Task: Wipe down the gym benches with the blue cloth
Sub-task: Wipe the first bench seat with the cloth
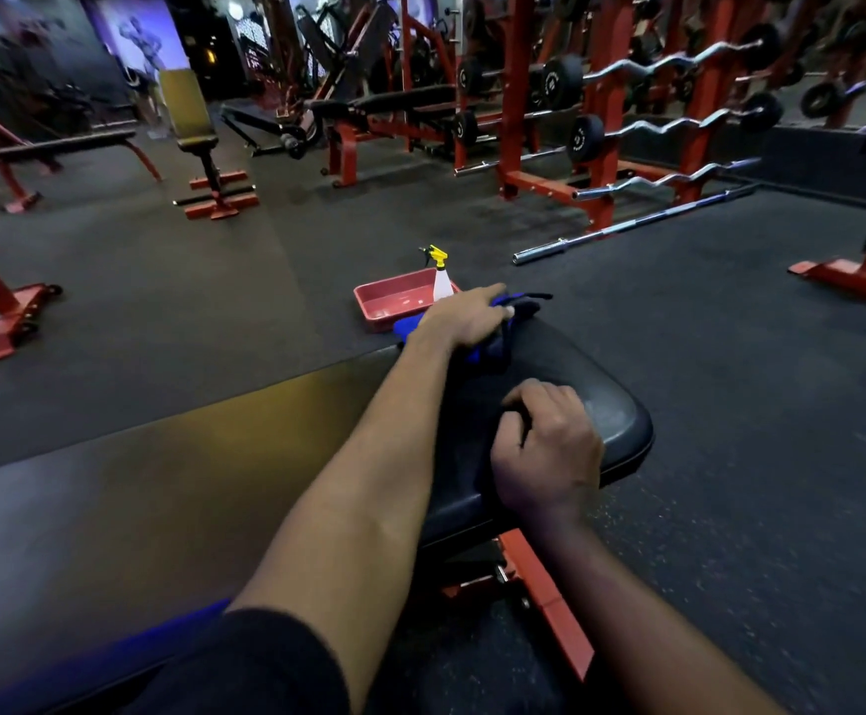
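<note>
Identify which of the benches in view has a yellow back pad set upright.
The bench at upper left, standing on a red base. Its yellow pad is raised; the other benches have flat black pads, including the one under the hands.

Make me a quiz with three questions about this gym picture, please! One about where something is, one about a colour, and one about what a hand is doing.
1. Where is the spray bottle?
A. In the red tray on the floor
B. On the bench pad
C. In a hand

2. What colour is the spray bottle's trigger top?
A. Green
B. Yellow
C. White

3. What is the left hand doing?
A. Hanging free
B. Lifting a barbell
C. Pressing the blue cloth on the black bench pad

Answers: 1 A, it stands in the tray's corner. 2 B, the top is bright yellow. 3 C, the palm lies on the cloth; the right hand grips the pad.
</note>
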Available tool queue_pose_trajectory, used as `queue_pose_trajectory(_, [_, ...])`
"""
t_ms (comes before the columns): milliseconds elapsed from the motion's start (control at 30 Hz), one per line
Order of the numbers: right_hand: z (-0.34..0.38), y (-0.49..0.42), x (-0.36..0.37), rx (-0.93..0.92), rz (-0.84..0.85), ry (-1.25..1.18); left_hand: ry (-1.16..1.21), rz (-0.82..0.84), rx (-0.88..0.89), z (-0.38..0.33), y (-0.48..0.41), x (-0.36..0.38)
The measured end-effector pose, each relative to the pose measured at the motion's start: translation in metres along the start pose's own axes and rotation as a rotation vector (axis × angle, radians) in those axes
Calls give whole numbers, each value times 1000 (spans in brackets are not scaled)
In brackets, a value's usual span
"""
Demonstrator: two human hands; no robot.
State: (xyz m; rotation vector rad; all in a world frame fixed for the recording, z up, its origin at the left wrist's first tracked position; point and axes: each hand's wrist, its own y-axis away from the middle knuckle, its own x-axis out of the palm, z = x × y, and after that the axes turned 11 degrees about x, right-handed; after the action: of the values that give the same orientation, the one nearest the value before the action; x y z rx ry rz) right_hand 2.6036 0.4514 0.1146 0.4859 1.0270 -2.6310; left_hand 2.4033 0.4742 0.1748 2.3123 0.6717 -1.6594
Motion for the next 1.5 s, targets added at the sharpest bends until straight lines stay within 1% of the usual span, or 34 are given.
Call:
queue_pose_trajectory(100, [1,0,-3,18,2,-77,-56,-63,83,-1,26,0])
queue_pose_trajectory(133, [3,-1,-3,32,8,-80,-14,-73,116,-6,34,-2])
queue_pose_trajectory(200, [6,-1,-7,94,5,-76,180,-91,203,-17,53,-8])
queue_pose_trajectory(267, [14,-8,-11,181,-23,-100,377,-181,257,-20,75,-19])
queue_pose_trajectory(300, [20,-14,-10,213,-43,-88,420,-267,252,-12,84,-20])
queue_pose_trajectory(333, [29,-24,-8,215,-46,-35,418,-354,209,-2,93,-22])
queue_pose_trajectory(367, [38,-35,-2,192,-9,53,371,-426,125,12,102,-21])
queue_pose_trajectory(400, [47,-48,7,154,76,148,269,-456,13,31,106,-21])
queue_pose_trajectory(433, [55,-61,18,125,207,238,138,-413,-115,49,112,-23])
queue_pose_trajectory(467, [61,-72,29,125,369,312,18,-313,-253,64,117,-23])
queue_pose_trajectory(500, [63,-81,44,146,534,382,-63,-179,-371,79,120,-22])
queue_pose_trajectory(533, [59,-87,56,185,663,467,-93,-56,-441,89,124,-20])
queue_pose_trajectory(567, [52,-95,69,217,739,558,-99,15,-472,100,122,-18])
queue_pose_trajectory(633, [36,-110,82,273,765,684,-131,47,-460,113,119,-13])
queue_pose_trajectory(700, [22,-137,88,318,765,716,-138,39,-447,121,113,-9])
queue_pose_trajectory(767, [7,-166,92,389,832,681,-148,34,-453,124,111,-6])
queue_pose_trajectory(833, [-10,-187,94,412,920,616,-157,22,-450,123,110,-5])
queue_pose_trajectory(933, [-29,-202,90,453,1003,450,-153,9,-451,122,110,-6])
queue_pose_trajectory(1000, [-45,-203,81,505,1021,324,-157,9,-459,120,109,-7])
queue_pose_trajectory(1100, [-67,-193,64,560,977,158,-171,4,-446,111,111,-9])
queue_pose_trajectory(1200, [-82,-179,43,589,919,92,-158,9,-465,105,112,-11])
queue_pose_trajectory(1300, [-88,-162,17,548,859,171,-149,11,-489,96,114,-14])
queue_pose_trajectory(1367, [-85,-145,-5,485,817,311,-158,10,-502,86,117,-16])
queue_pose_trajectory(1433, [-74,-123,-26,438,790,438,-167,4,-506,79,122,-18])
queue_pose_trajectory(1500, [-56,-97,-40,385,783,502,-164,3,-512,77,126,-20])
